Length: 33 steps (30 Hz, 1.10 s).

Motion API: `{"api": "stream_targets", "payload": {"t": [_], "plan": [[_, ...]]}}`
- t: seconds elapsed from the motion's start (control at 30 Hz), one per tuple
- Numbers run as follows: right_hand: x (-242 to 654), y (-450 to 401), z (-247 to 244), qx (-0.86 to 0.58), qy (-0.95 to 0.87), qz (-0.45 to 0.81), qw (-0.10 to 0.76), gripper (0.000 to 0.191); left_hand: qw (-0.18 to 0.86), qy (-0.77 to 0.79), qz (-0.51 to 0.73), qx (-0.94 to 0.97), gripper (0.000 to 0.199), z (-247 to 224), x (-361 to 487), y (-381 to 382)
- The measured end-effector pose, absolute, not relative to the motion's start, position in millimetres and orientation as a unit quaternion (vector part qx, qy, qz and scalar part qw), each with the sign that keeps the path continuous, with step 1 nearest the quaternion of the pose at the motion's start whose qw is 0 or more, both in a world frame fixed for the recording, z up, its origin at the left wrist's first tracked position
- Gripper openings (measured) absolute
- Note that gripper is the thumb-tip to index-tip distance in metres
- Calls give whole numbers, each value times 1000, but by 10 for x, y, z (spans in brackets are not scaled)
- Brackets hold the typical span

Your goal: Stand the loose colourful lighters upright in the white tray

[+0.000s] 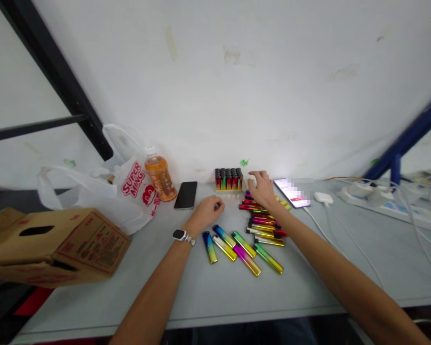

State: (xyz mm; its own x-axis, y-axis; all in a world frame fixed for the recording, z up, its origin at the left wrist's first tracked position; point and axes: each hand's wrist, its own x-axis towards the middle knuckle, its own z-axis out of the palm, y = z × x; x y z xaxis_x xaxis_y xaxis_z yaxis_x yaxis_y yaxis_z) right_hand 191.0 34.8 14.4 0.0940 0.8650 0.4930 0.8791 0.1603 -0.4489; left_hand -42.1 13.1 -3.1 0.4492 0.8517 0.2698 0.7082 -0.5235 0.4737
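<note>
- carton (93,249): on the desk (187,297), beside the white bag (118,191).
- bottle (161,175): standing against the bag's right side.
- left hand (206,211): fingers curled, near the upright lighters (229,179); grip cannot be determined.
- upright lighters: grouped in rows, between the hands.
- loose lighters (244,244): lying flat, nearer the front edge.
- right hand (263,188): apart from the left, just beside the upright lighters; grip cannot be determined.

1. My left hand (209,211) curls loosely, palm side hidden, its bare left forearm (154,287) slanting up behind it.
2. My right hand (262,188) sits farther forward, apart from the left, fingers bent; my right forearm (326,249) stretches out behind it.
</note>
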Motion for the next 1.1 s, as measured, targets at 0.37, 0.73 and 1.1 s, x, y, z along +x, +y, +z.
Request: {"api": "stream_targets", "payload": {"t": [0.37,0.73,1.1], "plan": [[2428,442,-50,-727,-635,63,251,49,88,353,249,898,28,-84,186,276],[2343,556,-16,-710,-673,57,201,41,64,343,221,911,66,-224,766,472],[2061,576,59,-675,-704,102,197,41,84,403,223,884,68,-286,502,475]]}}
